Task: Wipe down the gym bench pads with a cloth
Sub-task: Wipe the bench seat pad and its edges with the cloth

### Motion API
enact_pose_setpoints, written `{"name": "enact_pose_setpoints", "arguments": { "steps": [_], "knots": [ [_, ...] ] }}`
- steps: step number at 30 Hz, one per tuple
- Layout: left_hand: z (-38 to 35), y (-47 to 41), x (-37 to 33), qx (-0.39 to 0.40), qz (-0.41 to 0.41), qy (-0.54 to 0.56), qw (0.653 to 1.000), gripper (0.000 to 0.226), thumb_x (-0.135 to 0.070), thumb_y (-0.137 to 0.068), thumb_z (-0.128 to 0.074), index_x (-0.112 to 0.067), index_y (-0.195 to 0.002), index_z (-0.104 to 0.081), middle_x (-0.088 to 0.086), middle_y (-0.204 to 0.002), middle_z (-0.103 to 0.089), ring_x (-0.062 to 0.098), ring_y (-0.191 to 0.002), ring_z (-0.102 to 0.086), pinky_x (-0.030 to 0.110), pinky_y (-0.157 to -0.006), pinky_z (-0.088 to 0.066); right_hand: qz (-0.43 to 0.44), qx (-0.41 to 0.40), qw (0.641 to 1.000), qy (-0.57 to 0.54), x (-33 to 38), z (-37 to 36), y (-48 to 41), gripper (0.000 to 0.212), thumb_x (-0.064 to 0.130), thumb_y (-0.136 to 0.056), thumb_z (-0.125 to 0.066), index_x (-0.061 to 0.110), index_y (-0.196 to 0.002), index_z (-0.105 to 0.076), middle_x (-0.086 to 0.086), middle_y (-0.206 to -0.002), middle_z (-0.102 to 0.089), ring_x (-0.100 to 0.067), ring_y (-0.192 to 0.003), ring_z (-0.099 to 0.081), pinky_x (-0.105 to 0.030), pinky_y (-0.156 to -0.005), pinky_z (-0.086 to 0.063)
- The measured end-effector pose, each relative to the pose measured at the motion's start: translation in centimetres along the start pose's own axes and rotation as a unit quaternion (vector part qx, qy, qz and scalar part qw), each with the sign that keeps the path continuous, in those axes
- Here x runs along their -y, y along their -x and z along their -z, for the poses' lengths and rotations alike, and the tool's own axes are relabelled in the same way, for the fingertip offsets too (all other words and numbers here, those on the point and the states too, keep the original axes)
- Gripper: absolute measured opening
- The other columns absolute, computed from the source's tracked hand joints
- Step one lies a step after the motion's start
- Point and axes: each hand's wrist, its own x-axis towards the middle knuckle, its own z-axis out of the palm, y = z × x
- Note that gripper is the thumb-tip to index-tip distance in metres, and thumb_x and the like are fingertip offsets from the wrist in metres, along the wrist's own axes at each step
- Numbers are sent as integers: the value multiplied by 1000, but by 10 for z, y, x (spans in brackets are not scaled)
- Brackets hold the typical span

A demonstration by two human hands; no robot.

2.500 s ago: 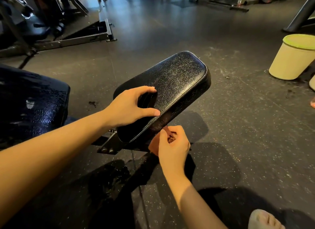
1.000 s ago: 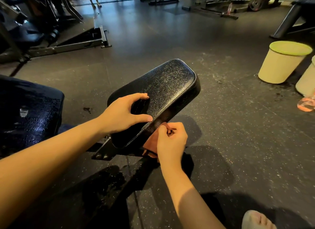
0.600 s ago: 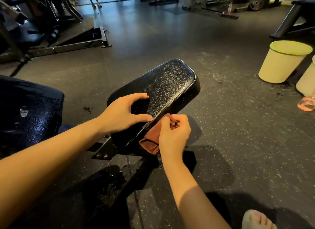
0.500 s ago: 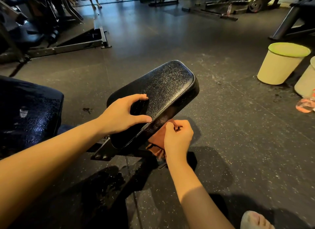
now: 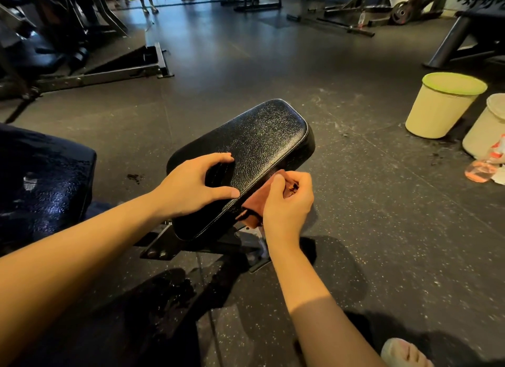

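A black textured seat pad (image 5: 262,137) slopes up and away in the centre of the head view. My left hand (image 5: 191,186) rests on its near half, fingers spread and slightly arched, thumb along the right seam. My right hand (image 5: 287,205) grips a rust-brown cloth (image 5: 257,199) and presses it against the pad's right side edge. Part of the cloth hangs below the pad. A second, larger dark pad (image 5: 41,180) sits at the left, glossy and wet-looking.
The bench's metal frame (image 5: 191,246) lies under the pad on the dark rubber floor. Two cream bins (image 5: 440,106) stand at the right beside a pink spray bottle (image 5: 483,167). Gym machines (image 5: 82,60) fill the back left. My foot (image 5: 404,353) shows at the bottom right.
My right hand has slid the cloth back and forth along the pad's right edge and now sits a bit farther up it. My left hand has stayed in place.
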Motion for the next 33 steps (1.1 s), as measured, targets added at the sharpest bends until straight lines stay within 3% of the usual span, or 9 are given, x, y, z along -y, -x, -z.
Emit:
{"name": "enact_pose_setpoints", "arguments": {
  "steps": [5,8,9,13,19,23,26,29,33],
  "knots": [
    [0,1,-2,1,6,1,1000,87,-74,-70,-72,-36,-146,-50,-16,-155,-46,10,-141,-44,44,-117,-39,-31,-10,999,13,-3,-1,-2,4,3,-94,-60,7,-93,-60,9,-84,-58,10,-73,-55,-7,-68,-42],
    [-1,3,-1,-3,3,6,1000,83,-67,-73,-75,-35,-145,-51,-17,-155,-46,8,-141,-44,43,-118,-38,-79,-9,997,25,-17,6,-8,6,2,-94,-59,8,-92,-60,7,-81,-58,5,-70,-55,-22,-71,-46],
    [-1,3,-1,-3,1,7,1000,82,-65,-73,-74,-35,-146,-51,-17,-155,-46,8,-142,-43,42,-119,-37,-72,-10,997,25,-15,9,-10,6,2,-93,-59,8,-92,-60,7,-81,-59,4,-70,-55,-23,-71,-44],
    [-1,2,-2,0,2,9,1000,85,-69,-70,-70,-35,-146,-50,-18,-155,-45,7,-142,-42,39,-119,-37,24,-9,1000,0,10,0,-14,8,2,-94,-59,10,-94,-58,7,-87,-60,8,-77,-55,-8,-71,-42],
    [0,2,-1,2,5,5,1000,90,-78,-69,-70,-37,-146,-49,-18,-156,-44,8,-143,-41,42,-119,-37,-21,-46,999,2,-5,2,-21,6,5,-96,-56,10,-95,-57,6,-87,-59,6,-76,-56,-12,-69,-43],
    [-2,2,-3,-6,3,1,1000,95,-82,-65,-70,-36,-146,-49,-20,-156,-43,4,-142,-41,36,-119,-36,14,13,1000,10,3,-2,5,13,4,-97,-58,17,-95,-55,8,-91,-61,0,-84,-59,-7,-74,-43],
    [-2,2,2,-3,-4,8,1000,88,-74,-69,-70,-37,-146,-49,-21,-155,-43,4,-142,-41,39,-119,-36,49,-35,998,37,5,3,-38,12,6,-94,-58,17,-92,-56,5,-90,-62,-8,-84,-59,-10,-73,-40],
    [-1,2,1,3,-2,0,1000,86,-72,-70,-69,-39,-146,-48,-23,-156,-42,4,-142,-41,40,-119,-37,90,-58,992,67,2,9,-57,5,7,-96,-56,12,-97,-57,1,-97,-61,0,-88,-54,-9,-78,-38],
    [0,1,-1,0,6,-3,1000,85,-69,-69,-72,-41,-146,-49,-25,-155,-42,4,-141,-42,41,-118,-37,107,52,989,86,-31,0,36,3,8,-97,-56,11,-96,-56,0,-95,-54,-4,-87,-51,-13,-77,-38]
  ]
}}
